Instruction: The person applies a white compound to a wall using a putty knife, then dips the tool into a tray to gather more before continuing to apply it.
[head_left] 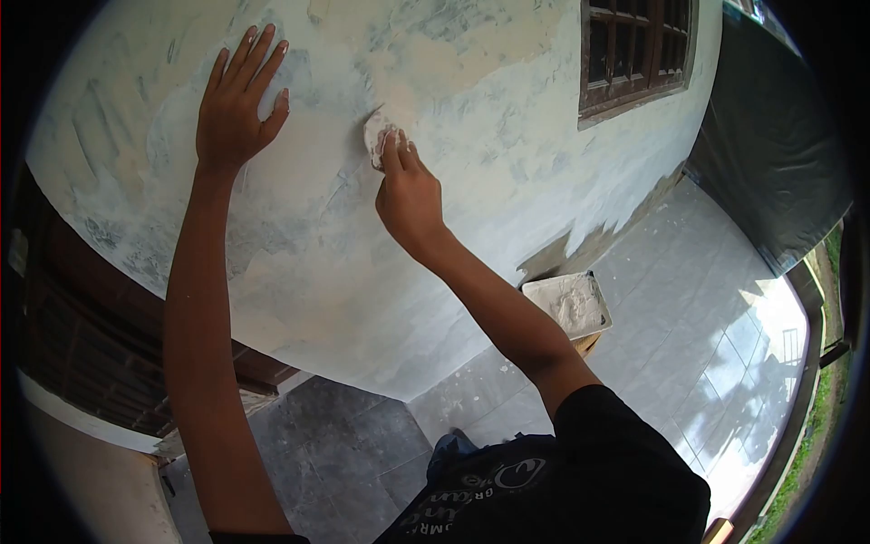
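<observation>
My left hand (236, 113) lies flat against the wall (299, 227) at upper left, fingers stretched out and thumb apart, with nothing in it. In my right hand (408, 186) is a putty scraper (377, 138), its blade coated with pale putty and held against the wall. The fingers wrap its near side, so the grip is mostly hidden. Patchy cream and grey-white putty covers the wall around both hands. Lower right of my right hand stands a tray (536, 291) holding wet, pale putty (576, 304).
The tray rests on a brownish support (589, 344) on the grey tiled floor (652, 272). A brown-framed window (634, 54) is set in the wall at upper right. A dark sheet (770, 136) hangs on the far right. Dark wooden slats (91, 335) sit at lower left.
</observation>
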`<state>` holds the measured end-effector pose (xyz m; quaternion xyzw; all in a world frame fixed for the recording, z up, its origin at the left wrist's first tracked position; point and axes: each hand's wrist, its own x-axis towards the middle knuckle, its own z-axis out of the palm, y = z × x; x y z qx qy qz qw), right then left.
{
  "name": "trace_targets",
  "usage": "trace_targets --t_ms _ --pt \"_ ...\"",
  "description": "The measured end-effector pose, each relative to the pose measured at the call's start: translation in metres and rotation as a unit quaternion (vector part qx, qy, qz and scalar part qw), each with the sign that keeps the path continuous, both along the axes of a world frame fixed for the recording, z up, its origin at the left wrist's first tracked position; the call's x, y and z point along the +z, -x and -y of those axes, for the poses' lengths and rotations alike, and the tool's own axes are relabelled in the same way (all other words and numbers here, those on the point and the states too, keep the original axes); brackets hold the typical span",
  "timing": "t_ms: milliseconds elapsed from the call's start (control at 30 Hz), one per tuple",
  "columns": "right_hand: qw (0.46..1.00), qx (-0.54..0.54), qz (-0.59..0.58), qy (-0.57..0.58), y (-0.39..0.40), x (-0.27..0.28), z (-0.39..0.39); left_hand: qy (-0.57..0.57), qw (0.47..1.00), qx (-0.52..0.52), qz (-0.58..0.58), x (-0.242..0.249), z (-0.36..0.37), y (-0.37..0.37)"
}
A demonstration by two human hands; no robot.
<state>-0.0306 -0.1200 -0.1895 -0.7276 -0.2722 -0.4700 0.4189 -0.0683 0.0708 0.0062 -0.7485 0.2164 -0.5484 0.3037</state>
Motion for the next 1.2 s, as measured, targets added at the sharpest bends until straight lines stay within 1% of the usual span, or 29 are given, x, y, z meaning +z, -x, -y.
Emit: trace_targets --t_ms 33,67,100,167,300,367,433,467,500,533,600,667,700,733,767,833,900,967,1033,1067,1100,1167,1200 --pt "0.998 0.065 -0.001 0.007 0.028 -0.006 -0.007 -0.002 1.0 -0.004 -0.003 -0.004 0.0 0.001" --pt "0.985 0.157 -0.071 -0.006 0.05 -0.013 -0.01 0.0 1.0 -0.006 -0.022 -0.008 0.0 0.001" --pt "0.968 0.217 -0.124 -0.027 0.067 -0.015 -0.008 0.0 0.999 -0.008 -0.04 -0.011 0.001 0.002" --pt "0.954 0.247 -0.138 -0.103 0.073 -0.013 0.003 0.004 0.999 -0.013 -0.05 -0.022 0.001 0.005" --pt "0.961 0.106 -0.197 -0.161 0.031 0.03 0.05 0.015 0.997 -0.017 -0.074 -0.036 -0.002 0.008" --pt "0.963 0.034 -0.194 -0.183 -0.001 0.05 0.059 0.027 0.997 -0.03 -0.068 -0.037 -0.002 0.007" --pt "0.977 -0.051 -0.049 -0.202 -0.039 0.054 0.048 0.026 0.996 -0.036 -0.071 -0.038 -0.005 0.004" --pt "0.981 -0.058 -0.059 -0.177 -0.051 0.055 0.038 0.025 0.996 -0.039 -0.07 -0.038 -0.006 0.003" --pt "0.985 -0.076 -0.116 -0.107 -0.046 0.059 0.026 0.023 0.996 -0.042 -0.074 -0.039 -0.006 0.003" --pt "0.988 -0.112 -0.053 -0.095 -0.054 0.046 -0.002 0.02 0.996 -0.042 -0.071 -0.038 -0.005 0.002" --pt "0.993 -0.097 -0.039 -0.054 -0.005 0.036 -0.041 0.013 0.997 -0.047 -0.068 -0.036 -0.004 0.001" --pt "0.998 -0.058 -0.018 -0.001 0.037 0.006 -0.073 0.015 0.996 -0.043 -0.072 -0.036 -0.003 0.002" --pt "0.999 -0.01 -0.036 -0.002 0.058 -0.004 -0.075 0.01 0.996 -0.046 -0.073 -0.036 -0.004 0.003" --pt "0.997 0.043 -0.04 -0.045 0.073 -0.009 -0.068 0.012 0.995 -0.052 -0.08 -0.036 -0.006 0.003" --pt "0.997 0.039 -0.037 -0.046 0.075 -0.006 -0.054 0.015 0.995 -0.058 -0.084 -0.035 -0.006 0.002" --pt "0.97 0.134 -0.131 -0.155 0.078 0.002 -0.022 0.014 0.995 -0.064 -0.075 -0.034 -0.006 0.002" --pt "0.969 0.059 -0.116 -0.211 0.054 0.026 0.014 0.015 0.995 -0.07 -0.07 -0.036 -0.005 0.003" --pt "0.97 -0.029 -0.126 -0.206 0.009 0.038 0.042 0.02 0.995 -0.074 -0.071 -0.036 -0.005 0.004" --pt "0.972 -0.086 -0.079 -0.203 -0.039 0.038 0.051 0.021 0.994 -0.072 -0.074 -0.036 -0.006 0.003" --pt "0.977 -0.123 -0.071 -0.162 -0.055 0.037 0.05 0.02 0.994 -0.069 -0.08 -0.036 -0.006 0.003" --pt "0.977 -0.122 -0.071 -0.162 -0.056 0.036 0.042 0.02 0.994 -0.068 -0.08 -0.037 -0.006 0.003" --pt "0.981 -0.125 -0.106 -0.101 -0.053 0.034 0.011 0.022 0.994 -0.065 -0.082 -0.037 -0.005 0.004" --pt "0.983 -0.13 -0.088 -0.09 -0.042 0.025 -0.01 0.021 0.995 -0.063 -0.081 -0.037 -0.004 0.005"
